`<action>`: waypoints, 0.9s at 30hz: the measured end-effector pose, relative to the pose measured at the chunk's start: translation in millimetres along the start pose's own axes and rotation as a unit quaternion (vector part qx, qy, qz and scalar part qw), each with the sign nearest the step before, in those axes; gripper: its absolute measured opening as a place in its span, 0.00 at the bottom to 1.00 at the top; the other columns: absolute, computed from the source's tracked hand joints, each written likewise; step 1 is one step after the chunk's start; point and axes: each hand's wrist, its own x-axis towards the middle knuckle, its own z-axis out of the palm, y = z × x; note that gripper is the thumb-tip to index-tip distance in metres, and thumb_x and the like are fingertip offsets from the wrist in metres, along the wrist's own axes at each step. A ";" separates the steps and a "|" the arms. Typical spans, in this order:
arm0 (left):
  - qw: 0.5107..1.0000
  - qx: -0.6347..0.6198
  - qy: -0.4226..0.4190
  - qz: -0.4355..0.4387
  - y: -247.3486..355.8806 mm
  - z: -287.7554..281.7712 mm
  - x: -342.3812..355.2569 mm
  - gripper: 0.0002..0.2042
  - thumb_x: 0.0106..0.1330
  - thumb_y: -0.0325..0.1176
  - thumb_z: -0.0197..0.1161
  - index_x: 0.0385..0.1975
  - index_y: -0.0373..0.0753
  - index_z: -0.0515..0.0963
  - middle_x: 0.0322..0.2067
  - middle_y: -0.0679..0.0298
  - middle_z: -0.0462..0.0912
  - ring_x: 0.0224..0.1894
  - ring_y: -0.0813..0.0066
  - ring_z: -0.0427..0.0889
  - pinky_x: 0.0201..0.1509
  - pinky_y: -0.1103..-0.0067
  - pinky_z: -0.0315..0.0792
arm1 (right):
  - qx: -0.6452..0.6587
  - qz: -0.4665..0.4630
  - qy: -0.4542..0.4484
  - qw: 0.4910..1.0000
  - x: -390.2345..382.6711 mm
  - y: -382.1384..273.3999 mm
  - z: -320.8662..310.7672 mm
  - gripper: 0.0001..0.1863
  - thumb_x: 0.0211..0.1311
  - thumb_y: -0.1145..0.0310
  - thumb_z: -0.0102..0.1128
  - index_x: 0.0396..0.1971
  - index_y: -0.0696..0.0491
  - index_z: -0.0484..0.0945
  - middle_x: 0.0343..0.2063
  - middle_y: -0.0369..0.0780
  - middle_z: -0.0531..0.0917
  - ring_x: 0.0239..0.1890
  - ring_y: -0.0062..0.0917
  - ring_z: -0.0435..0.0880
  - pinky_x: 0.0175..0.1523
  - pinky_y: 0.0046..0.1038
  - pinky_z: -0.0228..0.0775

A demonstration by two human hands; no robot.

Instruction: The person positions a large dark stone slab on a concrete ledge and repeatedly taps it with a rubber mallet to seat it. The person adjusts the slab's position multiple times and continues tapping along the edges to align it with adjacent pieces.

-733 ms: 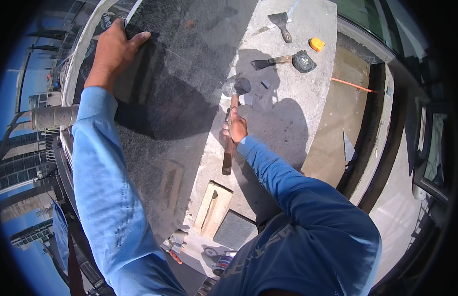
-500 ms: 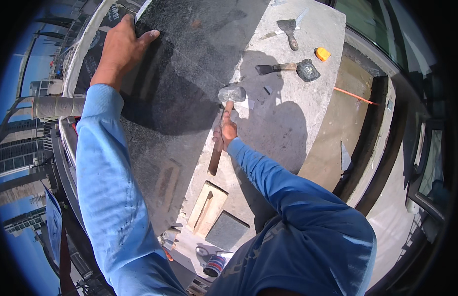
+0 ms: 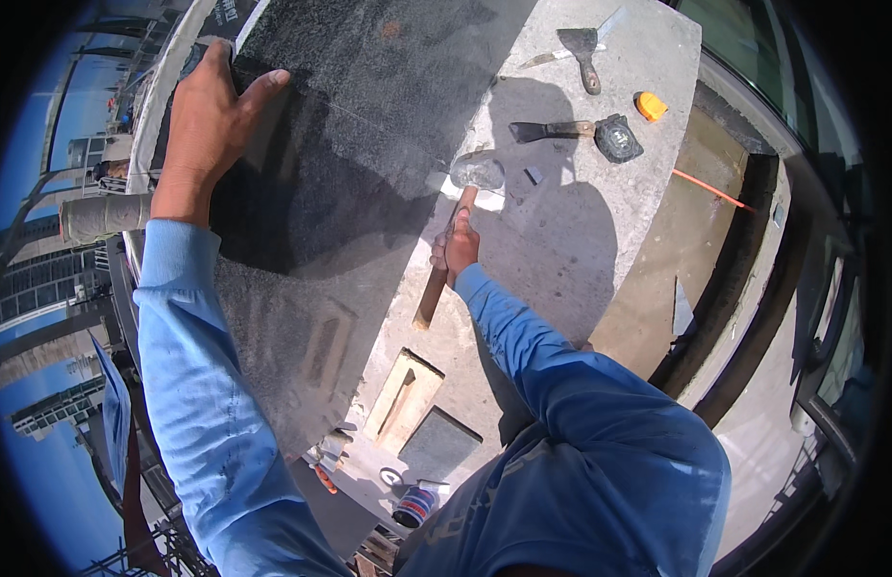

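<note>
Your right hand [image 3: 460,248] was closed around the wooden handle of the mallet [image 3: 468,199], its rounded, pale grey head over the left edge of the pale, gritty concrete ledge [image 3: 657,58]. A flat white piece [image 3: 490,200] showed just beside the head; you cannot tell from this view whether they touched. Your left hand [image 3: 208,125] was at the far left corner of the dark slab [image 3: 369,125], thumb spread apart from the fingers; some fingers were hidden, so whether it gripped the edge cannot be told. The slab, stone-like and finely speckled, met the ledge's left edge, and a faint blocky shape showed in its near part. Toward the ledge's far edge, a scraper [image 3: 582,54] with a broad, stained blade crossed a thin blade [image 3: 542,60]. Near the right edge sat a rounded yellow case [image 3: 650,107] and a chunky black one [image 3: 619,139], the latter against the handle of a second scraper [image 3: 561,129]. A small, dark-and-pale chip [image 3: 533,175] lay right of the mallet head. Toward the near edge were a rectangular wooden float [image 3: 405,402], a flat grey tile [image 3: 440,444] just beside it and a cylindrical can [image 3: 413,507].
</note>
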 end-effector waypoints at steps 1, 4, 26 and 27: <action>1.000 0.009 0.021 0.010 -0.4 -0.4 -1.4 0.30 0.63 0.51 0.71 0.47 0.26 0.74 0.33 0.42 0.81 0.40 0.48 0.83 0.46 0.63 0.75 | 0.036 -0.013 0.020 0.999 -5.4 -13.0 -6.0 0.27 0.74 0.38 0.44 0.33 0.50 0.63 0.17 0.37 0.69 0.15 0.26 0.69 0.20 0.33 0.64; 0.997 0.023 0.062 0.038 0.3 3.3 -5.1 0.27 0.62 0.51 0.73 0.38 0.29 0.73 0.21 0.50 0.78 0.26 0.54 0.80 0.35 0.65 0.74 | 0.159 -0.062 0.100 0.980 -12.3 -26.3 -10.3 0.27 0.75 0.39 0.43 0.33 0.50 0.63 0.17 0.36 0.68 0.14 0.26 0.69 0.19 0.32 0.63; 0.998 0.015 0.067 -0.013 31.9 -8.4 -20.2 0.31 0.61 0.46 0.70 0.58 0.30 0.72 0.41 0.42 0.81 0.49 0.48 0.82 0.55 0.61 0.74 | -0.315 0.012 -0.059 0.947 3.3 -87.6 -80.9 0.21 0.69 0.46 0.61 0.40 0.50 0.70 0.19 0.34 0.73 0.14 0.22 0.72 0.19 0.29 0.68; 0.995 0.007 0.095 -0.012 38.3 -11.0 -25.7 0.30 0.60 0.42 0.71 0.59 0.34 0.72 0.45 0.43 0.80 0.51 0.48 0.79 0.58 0.60 0.73 | -0.333 0.014 -0.061 0.941 4.0 -92.7 -90.3 0.21 0.70 0.47 0.60 0.39 0.50 0.70 0.19 0.35 0.73 0.14 0.23 0.72 0.20 0.30 0.68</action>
